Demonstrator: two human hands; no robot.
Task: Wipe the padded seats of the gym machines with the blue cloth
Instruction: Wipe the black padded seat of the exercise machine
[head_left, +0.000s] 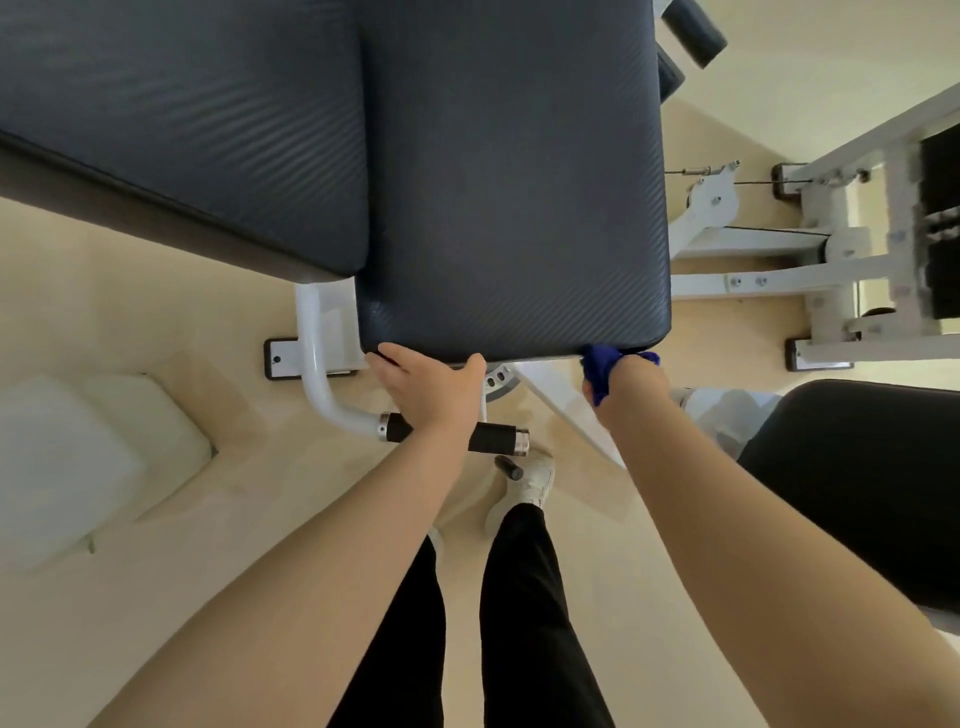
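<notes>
A dark navy padded seat (514, 197) of a white-framed gym machine fills the upper middle of the head view, with a second dark pad (171, 119) adjoining it on the left. My left hand (431, 387) grips the seat's near edge at its left corner, fingers tucked under the rim. My right hand (631, 379) is closed on the bunched blue cloth (600, 366) and presses it against the seat's near edge toward the right corner. Most of the cloth is hidden in my fist.
A white handle bar with a black grip (493, 436) runs below my left hand. White frame bars and cables (753, 260) stand to the right. Another dark pad (872, 483) sits at lower right, a pale block (78, 457) at left. My legs and shoe (530, 483) stand on the beige floor.
</notes>
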